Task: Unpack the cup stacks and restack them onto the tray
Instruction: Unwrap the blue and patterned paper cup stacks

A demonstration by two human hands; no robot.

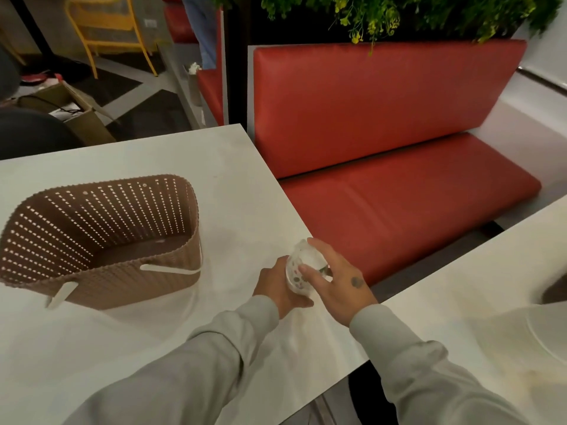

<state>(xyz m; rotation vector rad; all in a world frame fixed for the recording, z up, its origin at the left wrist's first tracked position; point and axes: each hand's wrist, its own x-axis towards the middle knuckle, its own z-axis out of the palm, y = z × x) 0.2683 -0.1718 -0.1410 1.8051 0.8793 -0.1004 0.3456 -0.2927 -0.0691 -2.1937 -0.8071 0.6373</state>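
A small stack of clear plastic cups with coloured dots point(299, 266) is held near the right edge of the white table point(153, 348). My left hand point(280, 288) grips it from below and the left. My right hand point(336, 279) rests on its top and right side, fingers spread over the rim. A white round tray point(549, 335) shows at the far right on a second white table, partly cut off by the frame edge.
A brown perforated basket point(190, 228) with white handles stands on the left of the table; its inside looks bare. A red bench seat point(399, 204) lies beyond the table edge. A gap separates the two tables. A yellow chair point(107, 23) and cardboard box stand far left.
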